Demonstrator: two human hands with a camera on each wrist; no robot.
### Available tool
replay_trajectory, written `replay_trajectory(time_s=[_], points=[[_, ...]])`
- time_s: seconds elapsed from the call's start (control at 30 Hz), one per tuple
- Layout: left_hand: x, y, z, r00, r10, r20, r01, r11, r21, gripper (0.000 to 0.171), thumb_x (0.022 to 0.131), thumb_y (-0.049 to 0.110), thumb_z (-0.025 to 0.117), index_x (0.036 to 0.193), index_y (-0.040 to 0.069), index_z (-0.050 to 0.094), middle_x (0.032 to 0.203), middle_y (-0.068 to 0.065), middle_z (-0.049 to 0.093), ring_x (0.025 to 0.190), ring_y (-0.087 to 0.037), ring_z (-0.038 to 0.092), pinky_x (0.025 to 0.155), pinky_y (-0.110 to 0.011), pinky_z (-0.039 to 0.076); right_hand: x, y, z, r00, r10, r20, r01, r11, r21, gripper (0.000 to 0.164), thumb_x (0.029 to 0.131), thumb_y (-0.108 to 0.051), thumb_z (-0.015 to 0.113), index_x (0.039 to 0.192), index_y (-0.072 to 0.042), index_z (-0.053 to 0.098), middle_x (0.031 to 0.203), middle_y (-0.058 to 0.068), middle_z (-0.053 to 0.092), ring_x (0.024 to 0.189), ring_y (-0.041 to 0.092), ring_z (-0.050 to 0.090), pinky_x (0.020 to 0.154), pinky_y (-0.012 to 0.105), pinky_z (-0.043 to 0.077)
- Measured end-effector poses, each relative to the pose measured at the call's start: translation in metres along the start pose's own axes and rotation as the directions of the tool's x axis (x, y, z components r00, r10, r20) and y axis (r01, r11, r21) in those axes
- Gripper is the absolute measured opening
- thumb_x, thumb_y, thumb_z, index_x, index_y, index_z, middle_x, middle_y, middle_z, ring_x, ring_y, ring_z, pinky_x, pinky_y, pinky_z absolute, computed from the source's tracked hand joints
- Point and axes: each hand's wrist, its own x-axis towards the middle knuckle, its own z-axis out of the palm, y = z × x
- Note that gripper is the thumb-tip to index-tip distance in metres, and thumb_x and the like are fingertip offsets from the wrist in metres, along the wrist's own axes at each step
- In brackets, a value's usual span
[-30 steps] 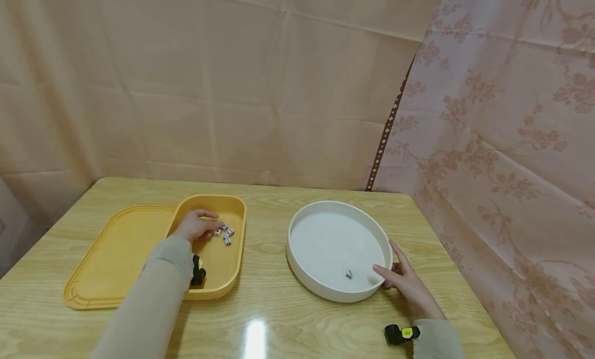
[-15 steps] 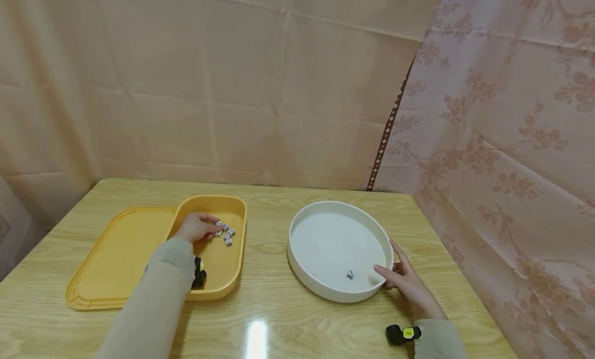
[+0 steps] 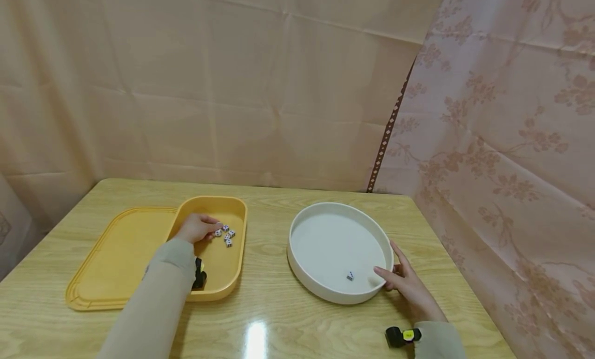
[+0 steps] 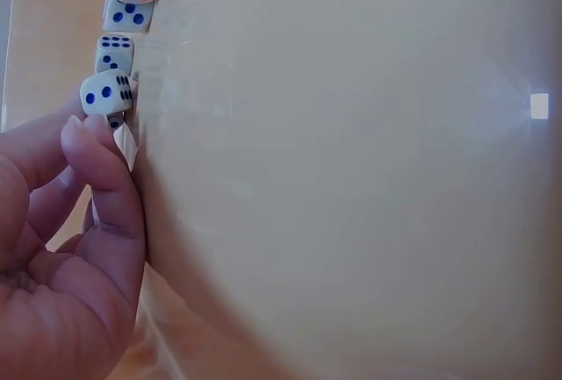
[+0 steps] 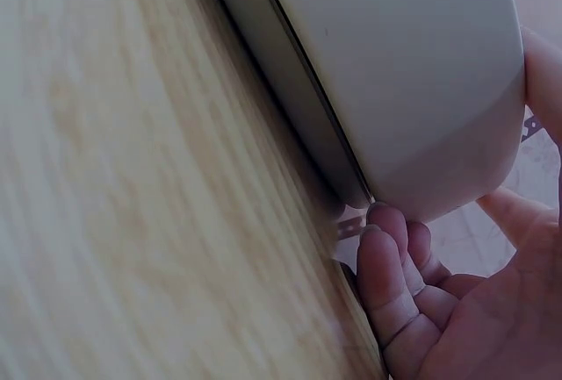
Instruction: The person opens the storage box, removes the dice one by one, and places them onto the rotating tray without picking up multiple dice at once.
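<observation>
In the head view my left hand [image 3: 197,229] is inside the yellow rectangular box [image 3: 218,286]. Between thumb and fingertips it pinches a white die [image 4: 104,94], whose two blue dots face the left wrist camera. Several more dice [image 3: 229,243] lie loose on the box floor just beyond the fingers. My right hand [image 3: 411,286] grips the right side of a round white tray [image 3: 339,297], thumb over the rim and the other fingers against the outer wall and underside. One die [image 3: 350,276] sits in that tray, toward its near edge.
A flat yellow lid [image 3: 121,255] lies left of the box, its edge by the box wall. Everything stands on a wood-grain table [image 3: 265,245]. Behind it hangs a beige curtain [image 3: 241,90], with a pink floral one [image 3: 502,142] on the right.
My left fingers, spread at the dice a second ago, have closed on one die. The right hand keeps its hold on the tray, and the tray stays in place.
</observation>
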Motion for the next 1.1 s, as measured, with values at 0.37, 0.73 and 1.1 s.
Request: replay_trajectory(time_s=[0.37, 0.73, 1.1], points=[[-0.003, 0.002, 0.0, 1.0, 0.026, 0.004, -0.026, 0.998, -0.057, 0.036, 0.098, 0.01, 0.059, 0.12, -0.019, 0.056, 0.07, 0.006, 0.06, 0.056, -0.002, 0.053, 0.055, -0.016, 0.046, 0.0, 0.001, -0.001, 1.0, 0.008, -0.009, -0.008, 1.0, 0.015, 0.095, 0.093, -0.03, 0.069, 0.16, -0.032, 0.002, 0.099, 0.006, 0.052, 0.078, 0.014, 0.056, 0.077, 0.025, 0.05], [-0.006, 0.012, -0.005, 0.998, 0.03, -0.047, -0.033, 0.997, -0.069, 0.043, 0.1, 0.021, 0.058, 0.121, -0.016, 0.057, 0.074, 0.004, 0.067, 0.059, -0.003, 0.058, 0.057, -0.018, 0.05, -0.001, 0.001, -0.001, 1.0, -0.015, 0.008, 0.015, 1.0, 0.0, 0.094, 0.095, -0.025, 0.067, 0.16, -0.029, 0.0, 0.096, 0.005, 0.053, 0.076, 0.014, 0.057, 0.076, 0.026, 0.05], [-0.01, 0.036, -0.011, 0.992, 0.078, -0.094, -0.078, 0.997, 0.003, 0.05, 0.097, 0.035, 0.063, 0.126, -0.005, 0.06, 0.117, -0.016, 0.071, 0.081, -0.009, 0.068, 0.071, -0.022, 0.056, -0.001, 0.001, 0.001, 1.0, -0.028, 0.005, 0.028, 0.999, 0.034, 0.094, 0.094, -0.027, 0.068, 0.16, -0.029, 0.001, 0.095, 0.005, 0.055, 0.074, 0.012, 0.057, 0.074, 0.026, 0.052]])
